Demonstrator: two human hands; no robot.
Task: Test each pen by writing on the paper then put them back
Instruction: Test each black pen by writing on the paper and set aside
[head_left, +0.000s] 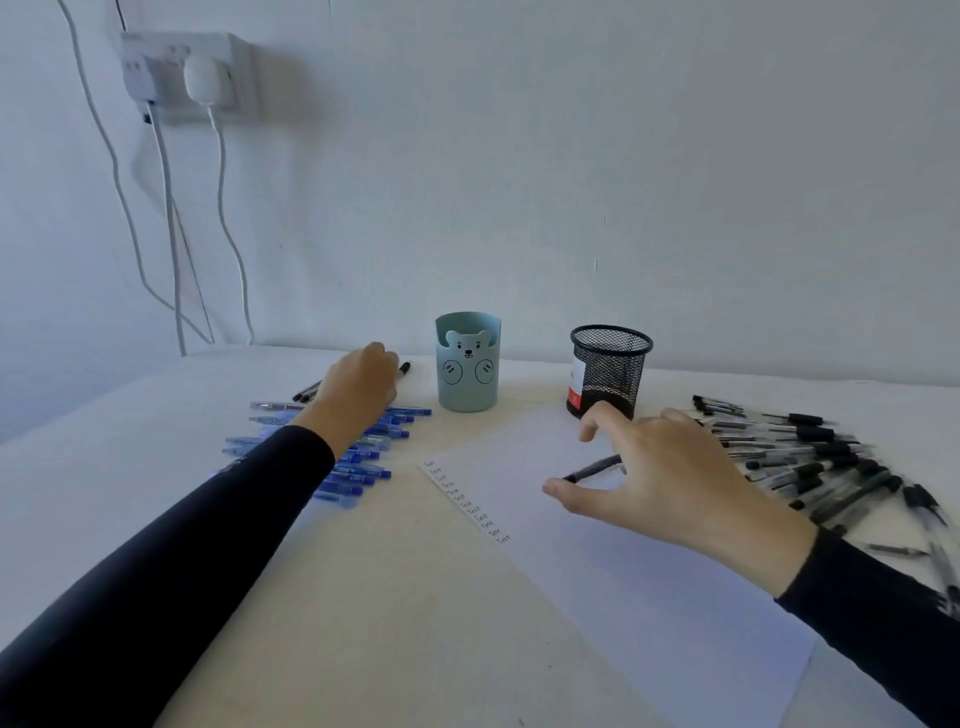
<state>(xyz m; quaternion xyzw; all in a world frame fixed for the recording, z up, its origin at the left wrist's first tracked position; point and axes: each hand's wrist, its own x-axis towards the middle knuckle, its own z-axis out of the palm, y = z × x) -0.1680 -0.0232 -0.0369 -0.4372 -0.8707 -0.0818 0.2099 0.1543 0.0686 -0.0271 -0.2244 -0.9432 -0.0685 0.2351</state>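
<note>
the short black pen (592, 470) lies over the white sheet of paper (623, 597), its long axis running left to right and a little away from the person. its near end points at the thumb of the right hand (670, 467) and its far end goes out of sight under the fingers. that hand hovers spread, thumb and forefinger wide apart and not closed round the pen.

the left hand (358, 384) reaches over the row of blue capped pens (363, 475), fingers curled downward. a second black pen (404, 368) sticks out past its knuckles, pointing toward the pale blue bear-faced pen cup (467, 364). i cannot tell whether the hand grips it.

the paper lies askew on a cream tabletop (363, 597), with a column of handwritten words (470, 504) along its left edge. the black wire-mesh pen cup (610, 371) stands just beyond the paper's far corner, well apart from the bear cup. a loose heap of black-capped clear pens (810, 457) spreads to the right of the paper, near the right hand.

behind is a plain white wall with a white socket block (176, 73) and white cables (223, 208) hanging down to the table's back edge. bare tabletop shows between the blue pens and the paper, and in front of the left sleeve.
</note>
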